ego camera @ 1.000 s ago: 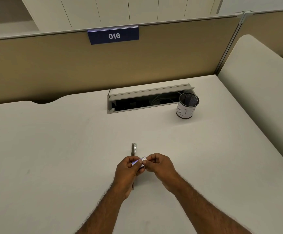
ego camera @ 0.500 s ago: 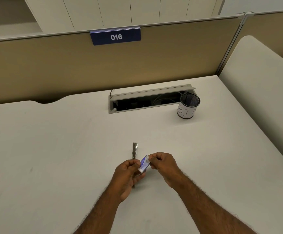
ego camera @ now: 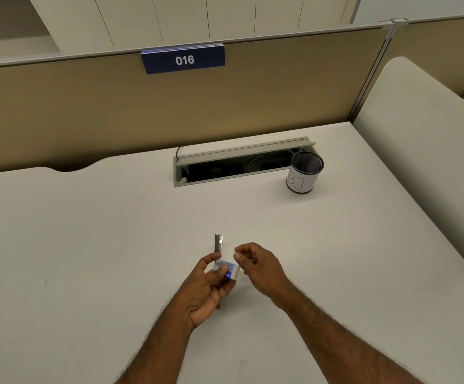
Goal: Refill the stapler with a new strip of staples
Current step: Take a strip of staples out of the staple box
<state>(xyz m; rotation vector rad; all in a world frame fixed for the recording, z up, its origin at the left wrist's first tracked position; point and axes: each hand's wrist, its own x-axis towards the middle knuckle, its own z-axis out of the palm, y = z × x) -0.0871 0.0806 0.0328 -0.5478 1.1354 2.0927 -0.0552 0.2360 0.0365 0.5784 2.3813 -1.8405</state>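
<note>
Pinched between thumb and fingers of the left hand (ego camera: 207, 286) is a small white-and-blue staple box (ego camera: 228, 270), held just above the desk (ego camera: 86, 245). Right hand (ego camera: 255, 268) hovers just beside the box at its 3 o'clock, thumb and forefinger closed together; whether they hold anything is too small to tell. A metal stapler (ego camera: 218, 243) lies on the desk at 12 o'clock from the left hand, its near end hidden. A mesh cup (ego camera: 305, 173) stands far off at 1 o'clock.
</note>
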